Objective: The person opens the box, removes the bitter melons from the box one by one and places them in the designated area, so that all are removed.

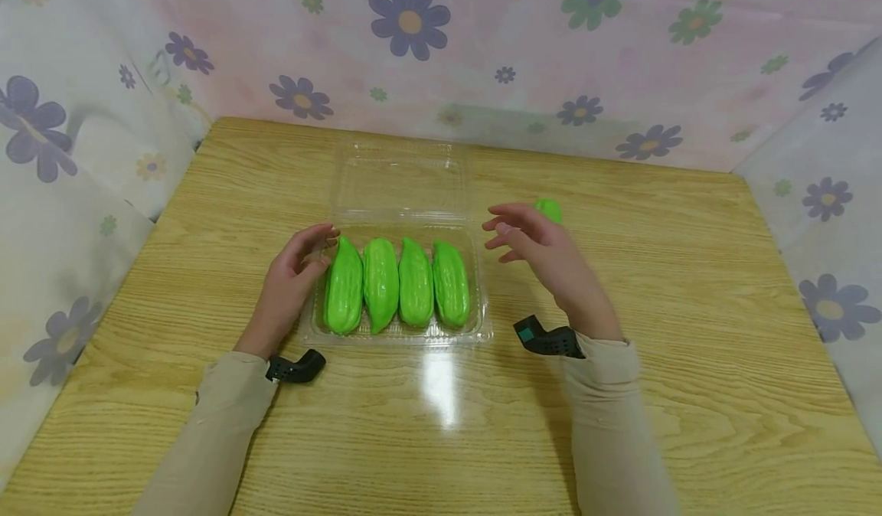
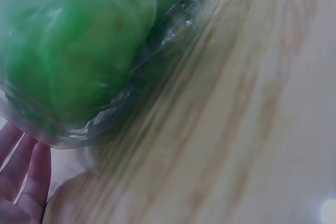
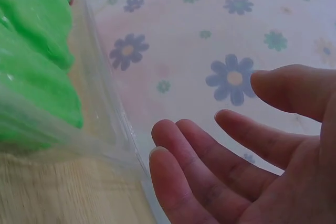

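— Where are your hands right now?

— Apart, one on each side of the clear plastic box (image 1: 398,334). My left hand (image 1: 295,275) rests against its left edge, fingers lightly curved toward the rim — whether they actually pinch it I cannot tell from the head view. My right hand (image 1: 534,244) hangs in the air just right of the box, fingers relaxed and spread, holding nothing.

— And what is in the box?

— Four green gourds (image 1: 397,282) lie side by side in the bottom half, long ends pointing away from me. The lid (image 1: 400,175) is folded back flat on the wooden table (image 1: 689,286) behind them. The box sits near the middle of the table.

— Anything else green out there?

— One more green piece (image 1: 549,209), partly hidden behind my right fingers, on the table well to the right of the lid.

— What do the wrist views add?

— The left one shows a gourd pressed up against the clear wall, blurred. The right one shows my open palm (image 3: 262,171) beside the wall of the box, with the flowered cloth (image 1: 482,49) behind.
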Demonstrator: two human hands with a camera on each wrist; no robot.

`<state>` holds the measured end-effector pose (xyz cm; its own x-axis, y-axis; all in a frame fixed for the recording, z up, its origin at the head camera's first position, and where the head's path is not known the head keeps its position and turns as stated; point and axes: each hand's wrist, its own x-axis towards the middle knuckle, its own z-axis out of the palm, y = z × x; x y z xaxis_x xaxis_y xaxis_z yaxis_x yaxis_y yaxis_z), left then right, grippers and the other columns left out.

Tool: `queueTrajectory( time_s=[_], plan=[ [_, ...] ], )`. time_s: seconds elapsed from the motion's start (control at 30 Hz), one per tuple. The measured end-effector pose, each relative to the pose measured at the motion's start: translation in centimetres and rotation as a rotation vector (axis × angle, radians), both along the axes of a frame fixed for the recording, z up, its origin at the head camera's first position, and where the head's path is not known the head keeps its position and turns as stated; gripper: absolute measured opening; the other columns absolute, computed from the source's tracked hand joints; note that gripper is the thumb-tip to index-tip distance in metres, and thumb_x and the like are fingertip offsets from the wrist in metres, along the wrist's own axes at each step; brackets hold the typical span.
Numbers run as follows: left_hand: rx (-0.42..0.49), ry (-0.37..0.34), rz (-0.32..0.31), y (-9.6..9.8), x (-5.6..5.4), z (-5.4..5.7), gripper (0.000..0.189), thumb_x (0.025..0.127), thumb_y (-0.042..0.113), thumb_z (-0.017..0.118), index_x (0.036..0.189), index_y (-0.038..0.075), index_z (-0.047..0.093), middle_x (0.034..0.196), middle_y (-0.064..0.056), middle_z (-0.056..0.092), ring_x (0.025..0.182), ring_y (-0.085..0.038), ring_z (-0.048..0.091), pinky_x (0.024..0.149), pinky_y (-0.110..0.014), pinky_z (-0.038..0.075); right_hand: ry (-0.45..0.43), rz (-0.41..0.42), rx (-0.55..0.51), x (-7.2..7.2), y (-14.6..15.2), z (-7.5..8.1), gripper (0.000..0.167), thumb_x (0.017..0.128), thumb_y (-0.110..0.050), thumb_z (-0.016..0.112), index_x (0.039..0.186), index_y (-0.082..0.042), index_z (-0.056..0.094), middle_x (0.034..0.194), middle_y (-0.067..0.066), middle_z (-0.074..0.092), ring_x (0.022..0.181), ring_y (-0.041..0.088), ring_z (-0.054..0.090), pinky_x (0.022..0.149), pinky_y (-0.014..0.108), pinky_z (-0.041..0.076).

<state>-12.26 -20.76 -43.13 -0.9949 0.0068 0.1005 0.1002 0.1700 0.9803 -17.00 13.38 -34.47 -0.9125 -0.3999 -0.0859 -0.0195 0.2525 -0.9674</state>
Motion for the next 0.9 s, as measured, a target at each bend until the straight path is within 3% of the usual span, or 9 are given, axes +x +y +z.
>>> queueTrajectory(
  time_s=[0.1,0.3,0.57,0.9],
  plan=[
    [0.012,0.006,0.005,0.2,0.1,0.3,0.042,0.090,0.005,0.049,0.130,0.015,0.045,0.128,-0.002,0.048,0.120,-0.013,0.039,0.096,-0.031,0.033,0.019,0.032,0.006,0.1,-0.7,-0.1,0.037,0.092,-0.032,0.049,0.126,-0.017,0.047,0.118,0.007,0.052,0.099,0.021,0.055,0.082,0.038,0.045],
    [0.013,0.023,0.010,1.0,0.7,2.3,0.041,0.088,-0.002,0.046,0.129,0.002,0.043,0.127,-0.015,0.047,0.119,-0.026,0.039,0.092,-0.024,0.035,0.033,0.088,0.038,0.5,-1.9,-0.3,0.037,0.093,-0.026,0.047,0.128,-0.012,0.044,0.121,0.008,0.050,0.102,0.026,0.054,0.084,0.039,0.045],
    [0.015,0.037,0.025,1.1,0.7,2.4,0.040,0.087,-0.003,0.047,0.127,0.000,0.044,0.126,-0.016,0.047,0.118,-0.027,0.041,0.090,-0.023,0.036,0.052,0.104,0.262,1.0,-3.1,-0.6,0.041,0.090,-0.041,0.047,0.129,-0.028,0.042,0.124,-0.004,0.049,0.106,0.014,0.052,0.088,0.037,0.042],
    [0.006,0.050,0.047,1.2,0.7,2.4,0.040,0.086,-0.005,0.047,0.125,0.000,0.046,0.125,-0.015,0.049,0.116,-0.025,0.043,0.088,-0.021,0.038,0.115,0.125,0.479,2.4,-4.7,0.1,0.051,0.088,-0.050,0.044,0.134,-0.029,0.035,0.133,-0.008,0.042,0.109,0.011,0.051,0.086,0.036,0.043]
  ],
)
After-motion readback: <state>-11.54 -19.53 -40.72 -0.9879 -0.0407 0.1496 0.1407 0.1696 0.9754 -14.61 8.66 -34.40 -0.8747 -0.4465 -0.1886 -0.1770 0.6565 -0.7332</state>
